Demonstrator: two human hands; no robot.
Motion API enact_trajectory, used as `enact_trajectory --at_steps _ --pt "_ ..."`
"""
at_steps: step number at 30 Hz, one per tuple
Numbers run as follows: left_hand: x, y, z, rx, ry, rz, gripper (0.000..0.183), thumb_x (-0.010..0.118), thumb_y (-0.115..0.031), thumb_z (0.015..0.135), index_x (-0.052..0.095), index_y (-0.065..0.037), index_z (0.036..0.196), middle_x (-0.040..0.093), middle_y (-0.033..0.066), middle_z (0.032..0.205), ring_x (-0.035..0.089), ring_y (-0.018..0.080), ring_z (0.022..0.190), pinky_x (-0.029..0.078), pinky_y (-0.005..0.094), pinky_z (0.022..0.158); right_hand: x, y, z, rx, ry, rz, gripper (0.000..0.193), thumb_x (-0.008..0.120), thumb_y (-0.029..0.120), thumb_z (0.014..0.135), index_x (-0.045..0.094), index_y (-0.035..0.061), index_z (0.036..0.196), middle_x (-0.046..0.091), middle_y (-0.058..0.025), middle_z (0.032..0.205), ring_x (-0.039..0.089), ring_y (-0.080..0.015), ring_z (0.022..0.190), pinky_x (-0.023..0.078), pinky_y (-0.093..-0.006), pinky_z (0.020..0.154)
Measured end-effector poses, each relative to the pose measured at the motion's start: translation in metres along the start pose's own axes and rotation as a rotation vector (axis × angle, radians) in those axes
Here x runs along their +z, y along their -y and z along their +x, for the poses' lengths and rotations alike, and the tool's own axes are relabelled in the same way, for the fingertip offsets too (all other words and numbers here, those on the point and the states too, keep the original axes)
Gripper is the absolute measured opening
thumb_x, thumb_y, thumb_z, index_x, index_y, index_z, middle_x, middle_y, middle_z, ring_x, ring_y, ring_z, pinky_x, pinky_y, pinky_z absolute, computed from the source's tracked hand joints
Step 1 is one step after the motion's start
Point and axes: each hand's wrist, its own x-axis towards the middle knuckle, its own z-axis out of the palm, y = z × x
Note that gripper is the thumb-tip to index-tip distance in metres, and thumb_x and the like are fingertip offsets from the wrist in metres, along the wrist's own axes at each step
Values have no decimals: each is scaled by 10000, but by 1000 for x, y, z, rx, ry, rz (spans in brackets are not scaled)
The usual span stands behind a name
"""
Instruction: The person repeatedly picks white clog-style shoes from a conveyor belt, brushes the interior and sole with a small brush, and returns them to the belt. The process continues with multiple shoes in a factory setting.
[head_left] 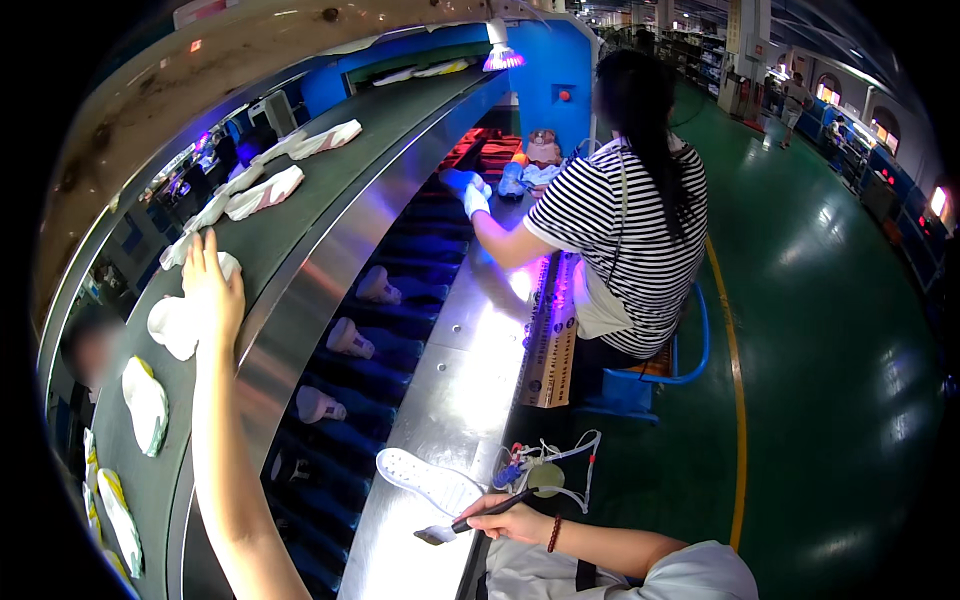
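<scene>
My left hand (212, 290) reaches over the raised dark green belt (330, 165), fingers stretched out. It lies against a white shoe piece (229, 265), part of which it covers. Another white shoe piece (174, 328) is just beside that wrist. Low in the view, my right hand (508, 522) is closed on a flat brush (462, 526) with a black handle. The brush's broad tip points left, over the shiny metal ledge (400, 560). A white shoe sole (430, 482) lies on the ledge, its near end close to my right fingers.
Several white and yellow shoe pieces (146, 405) ride the upper belt. Shoe soles (350, 338) sit on the dark lower conveyor. A co-worker in a striped shirt (625, 205) sits ahead on a blue chair (690, 365), beside a cardboard box (553, 345). A lamp (502, 50) hangs above.
</scene>
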Motion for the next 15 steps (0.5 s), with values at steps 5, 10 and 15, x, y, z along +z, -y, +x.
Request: enact_trajectory --at_steps 5,10,15 --pt "7 1 -4 -115 304 142 513 596 -237 676 429 -23 1112 479 160 1074 411 331 1015 339 377 870 -9 -11 2 57 -48 -4 213 566 107 773 541 15 963 498 10 658 401 -31 507 300 -148 446" --pt "-12 -12 0 -189 292 224 404 653 -275 623 503 -20 898 536 106 905 463 287 911 386 359 781 -2 -12 7 52 -60 -6 209 576 134 771 551 24 948 484 24 636 397 -24 487 290 -144 432" --pt "-34 -23 -5 -55 106 -30 359 681 -242 594 508 -34 830 520 105 906 460 292 888 379 370 769 4 -1 5 15 -77 -3 204 576 111 764 551 20 945 495 13 665 398 -35 504 299 -157 444"
